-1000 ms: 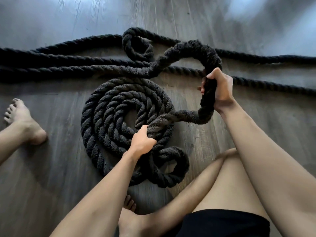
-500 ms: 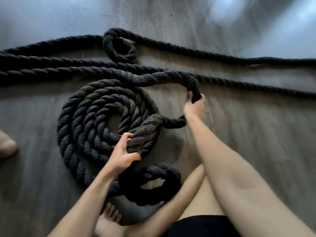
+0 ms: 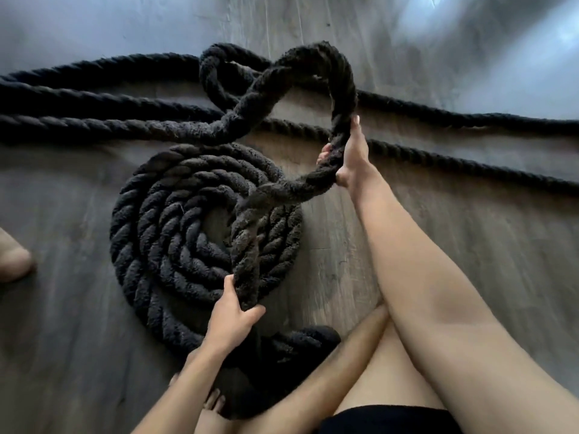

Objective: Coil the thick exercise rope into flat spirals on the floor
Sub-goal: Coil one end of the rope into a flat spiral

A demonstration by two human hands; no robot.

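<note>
Two grips are on the rope (image 3: 94, 126) at once. The left grip (image 3: 233, 319) curls round a raised stretch that crosses over the near side of the spiral (image 3: 163, 245). The right grip (image 3: 347, 161), farther out and to the right of it, clasps the same stretch where it arches into a tall loop (image 3: 313, 67) off the floor (image 3: 438, 245). Between the two grips the rope hangs clear above the laid turns.

The step in hand looks like feeding the next turn onto the spiral, which lies flat just beyond the left grip, several turns wound close. The next move, I'd judge, calls for lowering that loop and bedding it snug against the outer turn without a kink.

The rope is thick, black, twisted in fat strands and fuzzy on the surface, and stiff enough to hold its arch. Long straight runs (image 3: 470, 120) lie beyond the right grip. A smaller curl (image 3: 307, 339) sits just right of the left wrist, on grey wood-grain boards.
</note>
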